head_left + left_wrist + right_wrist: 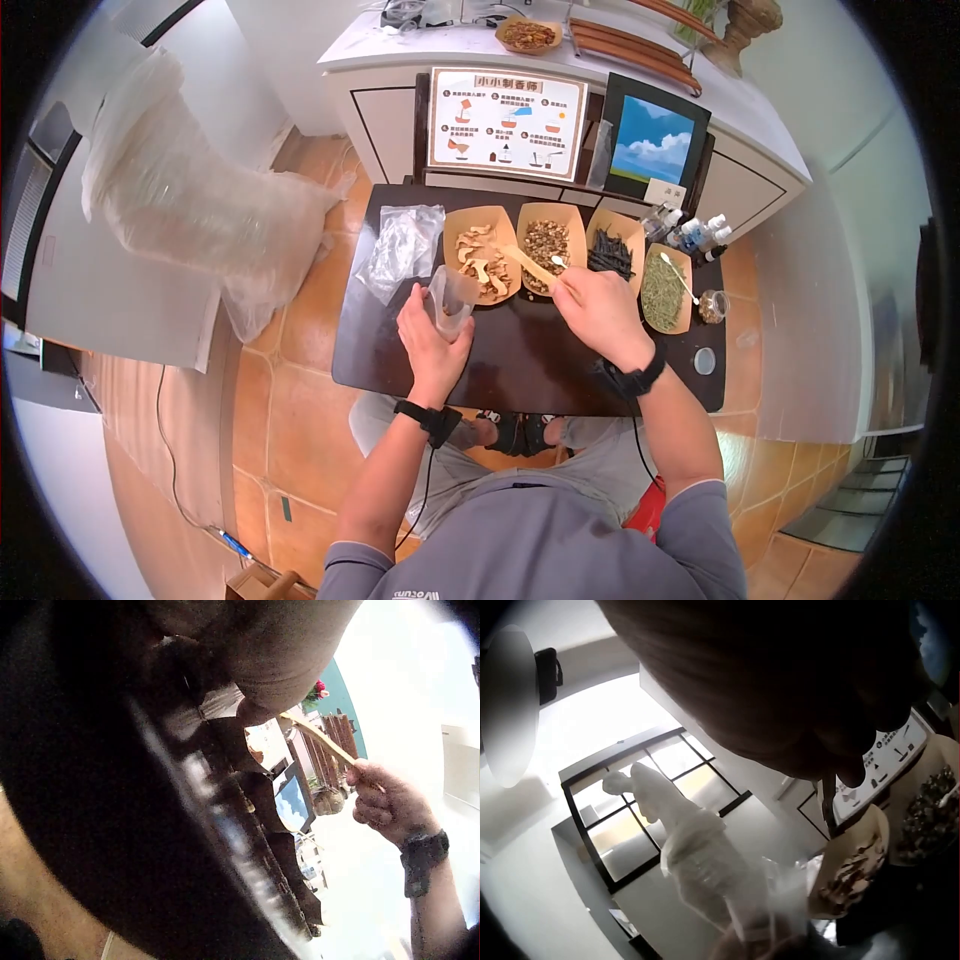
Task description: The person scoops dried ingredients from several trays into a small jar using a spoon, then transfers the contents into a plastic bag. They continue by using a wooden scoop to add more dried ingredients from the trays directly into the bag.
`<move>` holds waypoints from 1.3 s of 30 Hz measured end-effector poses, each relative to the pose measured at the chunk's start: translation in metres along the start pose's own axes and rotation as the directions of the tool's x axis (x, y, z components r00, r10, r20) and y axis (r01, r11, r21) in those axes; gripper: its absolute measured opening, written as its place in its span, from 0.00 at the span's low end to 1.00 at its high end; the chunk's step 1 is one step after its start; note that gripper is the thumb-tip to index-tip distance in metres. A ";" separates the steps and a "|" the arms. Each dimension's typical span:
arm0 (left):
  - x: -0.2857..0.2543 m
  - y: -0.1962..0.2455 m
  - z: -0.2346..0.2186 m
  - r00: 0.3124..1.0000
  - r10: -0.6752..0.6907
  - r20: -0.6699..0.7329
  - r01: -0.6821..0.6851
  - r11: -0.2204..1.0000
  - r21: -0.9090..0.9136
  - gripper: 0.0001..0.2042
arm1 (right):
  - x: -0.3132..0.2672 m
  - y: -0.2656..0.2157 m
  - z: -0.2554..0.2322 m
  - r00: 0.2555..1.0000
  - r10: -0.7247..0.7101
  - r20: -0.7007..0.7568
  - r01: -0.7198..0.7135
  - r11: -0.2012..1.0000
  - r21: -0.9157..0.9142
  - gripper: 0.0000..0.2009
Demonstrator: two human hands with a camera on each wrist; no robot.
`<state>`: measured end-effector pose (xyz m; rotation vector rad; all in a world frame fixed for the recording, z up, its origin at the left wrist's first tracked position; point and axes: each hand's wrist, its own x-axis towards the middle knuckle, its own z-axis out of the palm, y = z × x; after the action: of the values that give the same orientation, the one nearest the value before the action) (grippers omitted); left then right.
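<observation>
My left hand (pixel 432 345) holds a clear plastic cup (pixel 453 302) over the near left part of the dark table, fingers and thumb on either side of it. My right hand (pixel 603 315) grips a pale wooden spoon (pixel 535 268) by one end. The spoon's far end reaches left, above a paper tray (pixel 452 222) of dried pale slices (pixel 484 276). In the left wrist view the spoon slants up and away from the right hand (pixel 382 799). Next to that tray stands a second paper tray (pixel 560 212) of brown chopped pieces.
A clear plastic bag (pixel 402 248) lies left of the trays. To the right are trays of dark sticks (pixel 610 254) and green herb (pixel 662 295), small bottles (pixel 692 235), a jar (pixel 712 306) and a round lid (pixel 705 361). An instruction board (pixel 507 125) stands behind.
</observation>
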<state>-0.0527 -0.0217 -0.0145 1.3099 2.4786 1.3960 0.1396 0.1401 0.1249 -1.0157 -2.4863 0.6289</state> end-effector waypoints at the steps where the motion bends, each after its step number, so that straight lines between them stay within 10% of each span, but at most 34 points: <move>1: 0.000 0.000 0.000 1.000 0.000 0.001 0.000 1.000 -0.004 0.48 | -0.002 -0.007 -0.006 1.000 -0.005 0.003 0.005 1.000 0.001 0.15; 12: 0.000 -0.001 0.001 1.000 0.004 0.010 -0.004 1.000 0.007 0.50 | -0.014 -0.037 0.005 0.968 -0.191 0.161 0.200 0.979 -0.040 0.15; 33: 0.001 -0.001 0.000 1.000 0.000 0.004 0.001 1.000 -0.024 0.49 | 0.054 0.013 0.054 0.984 -0.120 0.132 0.171 0.838 -0.518 0.13; 39: 0.001 0.000 0.000 1.000 -0.007 0.002 0.007 1.000 -0.024 0.49 | 0.051 0.015 0.058 0.985 -0.071 0.158 0.129 0.910 -0.394 0.14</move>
<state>-0.0537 -0.0207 -0.0146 1.2962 2.4547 1.4178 0.0848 0.1714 0.0783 -1.0004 -2.8464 0.1563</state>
